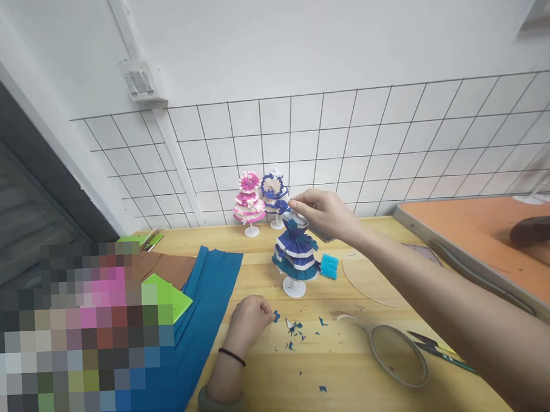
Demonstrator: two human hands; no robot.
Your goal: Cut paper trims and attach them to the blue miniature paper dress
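A tiered paper ornament (295, 247) in dark blue, teal and white stands upright on a round white base (294, 286). My right hand (323, 213) is at its top, thumb and fingers pinched together; what they hold, if anything, is hidden. Low on the table, left of the ornament's base, my left hand (249, 322) pinches a small blue paper flower (277, 316) between its fingertips. Blue paper scraps (296, 329) lie scattered just right of that hand. A bright blue pad-like piece (329, 266) sits beside the ornament.
Behind stand a pink-and-white ornament (249, 204) and a blue-and-white one (271, 197), near the tiled wall. Folded blue crepe paper (211, 312) and a green sheet (169, 295) lie left. At right are a round-framed mesh (399, 355), scissors (440, 352) and an orange surface (486, 233).
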